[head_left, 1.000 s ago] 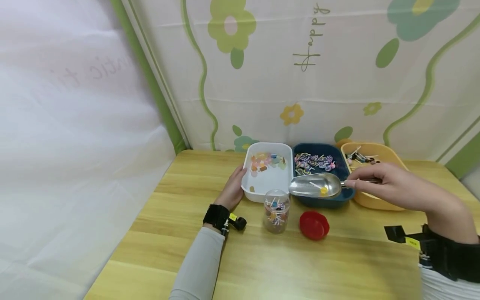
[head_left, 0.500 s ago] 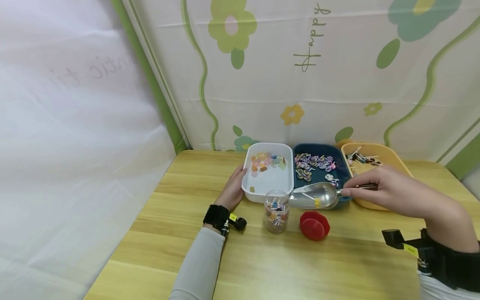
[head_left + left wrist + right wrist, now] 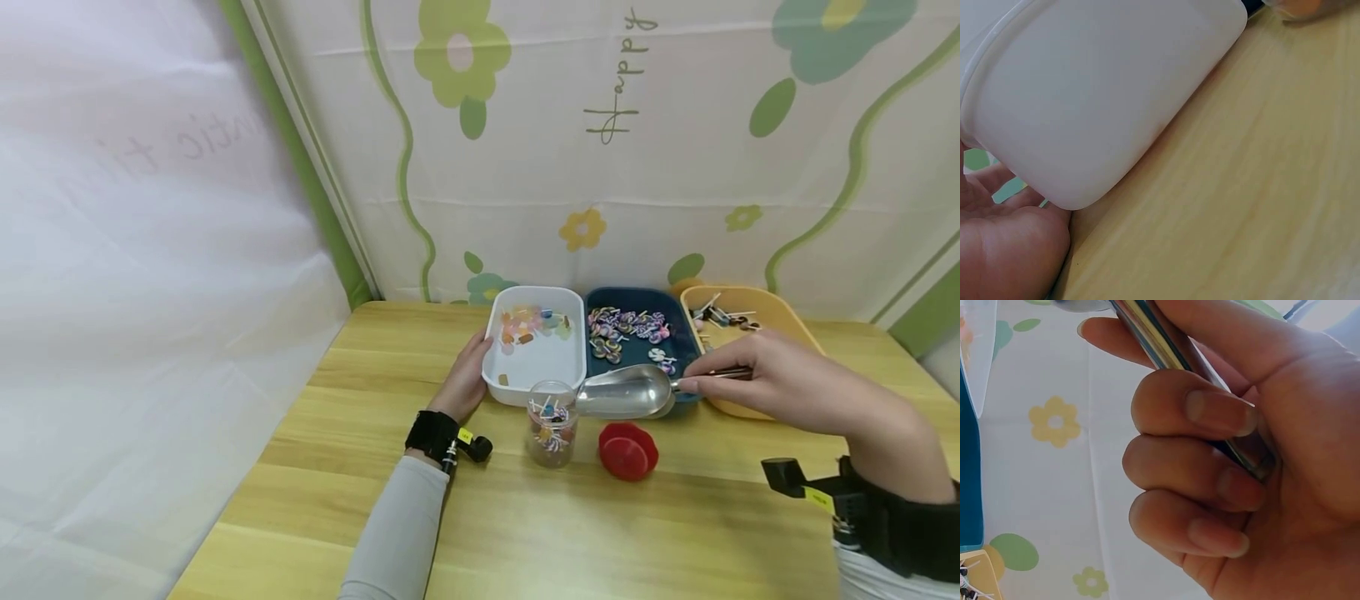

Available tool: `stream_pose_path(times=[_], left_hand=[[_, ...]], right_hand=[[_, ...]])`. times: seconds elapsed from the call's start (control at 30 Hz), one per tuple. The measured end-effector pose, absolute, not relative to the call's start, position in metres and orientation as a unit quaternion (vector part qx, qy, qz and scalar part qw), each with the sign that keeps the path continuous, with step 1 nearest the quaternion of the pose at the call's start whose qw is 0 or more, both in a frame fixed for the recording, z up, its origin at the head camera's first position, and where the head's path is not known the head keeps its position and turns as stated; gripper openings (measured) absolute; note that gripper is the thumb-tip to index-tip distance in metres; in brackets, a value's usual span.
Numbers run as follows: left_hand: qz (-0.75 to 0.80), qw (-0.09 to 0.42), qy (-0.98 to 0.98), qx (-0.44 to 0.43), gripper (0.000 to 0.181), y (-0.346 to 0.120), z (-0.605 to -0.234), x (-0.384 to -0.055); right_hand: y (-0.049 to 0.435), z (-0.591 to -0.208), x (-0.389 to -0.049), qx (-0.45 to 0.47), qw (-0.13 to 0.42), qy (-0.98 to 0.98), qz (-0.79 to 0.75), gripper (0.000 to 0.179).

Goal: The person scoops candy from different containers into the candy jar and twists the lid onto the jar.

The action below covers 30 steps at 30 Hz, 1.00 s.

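Note:
In the head view my right hand grips the handle of a metal scoop. Its fingers curl round the handle in the right wrist view. The scoop's front edge meets the upper side of a clear jar, which stands upright and holds small lollipop-like pieces. No piece shows in the scoop's bowl. My left hand rests against the left side of a white bin, fingers along its outer wall. Part of that hand is hidden behind the bin in the left wrist view.
A navy bin with swirl lollipops stands beside the white one. To its right is a yellow bin with dark stick pieces. A red lid lies right of the jar on the wooden table. A printed curtain hangs behind.
The scoop has come down slightly toward the jar. The yellow lollipop seen in its bowl earlier is gone from it. My left hand has stayed at the white bin.

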State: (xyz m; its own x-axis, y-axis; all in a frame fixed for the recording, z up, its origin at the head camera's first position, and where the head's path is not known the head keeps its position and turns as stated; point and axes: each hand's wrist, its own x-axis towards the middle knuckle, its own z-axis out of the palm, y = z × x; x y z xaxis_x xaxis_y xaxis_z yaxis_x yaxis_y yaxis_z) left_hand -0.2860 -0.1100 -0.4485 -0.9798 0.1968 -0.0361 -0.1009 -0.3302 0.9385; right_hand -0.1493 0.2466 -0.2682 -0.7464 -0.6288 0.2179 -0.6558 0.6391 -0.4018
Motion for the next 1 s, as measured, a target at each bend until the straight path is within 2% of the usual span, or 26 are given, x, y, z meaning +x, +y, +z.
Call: stream_pose_path(times=[0.13,0.23,0.4,0.5,0.6,0.77,1.0], left_hand=[[0.815,0.091,0.571,0.038,0.047,-0.110,-0.451,-0.286],[0.815,0.090,0.572,0.040,0.048,-0.110,-0.451,-0.287],[0.813,0.092,0.573,0.043,0.049,-0.109,-0.450,-0.286],[0.810,0.094,0.576,0.049,0.049,-0.110,-0.450,-0.286],[0.808,0.095,0.579,0.055,0.049,-0.111,-0.450,-0.286],[0.807,0.093,0.580,0.055,0.048,-0.112,-0.451,-0.287],[0.807,0.091,0.581,0.053,0.048,-0.112,-0.451,-0.287]], right_hand=[[0.250,-0.269,-0.149,0.333,0.017,-0.913,0.236,0.012],[0.260,-0.267,-0.146,0.297,0.030,-0.925,0.235,0.013],[0.293,-0.264,-0.142,0.195,0.109,-0.947,0.229,0.016],[0.317,-0.265,-0.145,0.118,0.160,-0.954,0.224,0.028],[0.336,-0.271,-0.151,0.061,0.184,-0.956,0.219,0.039],[0.359,-0.285,-0.165,0.018,0.173,-0.962,0.209,0.047],[0.376,-0.301,-0.178,0.017,0.112,-0.980,0.163,0.051]])
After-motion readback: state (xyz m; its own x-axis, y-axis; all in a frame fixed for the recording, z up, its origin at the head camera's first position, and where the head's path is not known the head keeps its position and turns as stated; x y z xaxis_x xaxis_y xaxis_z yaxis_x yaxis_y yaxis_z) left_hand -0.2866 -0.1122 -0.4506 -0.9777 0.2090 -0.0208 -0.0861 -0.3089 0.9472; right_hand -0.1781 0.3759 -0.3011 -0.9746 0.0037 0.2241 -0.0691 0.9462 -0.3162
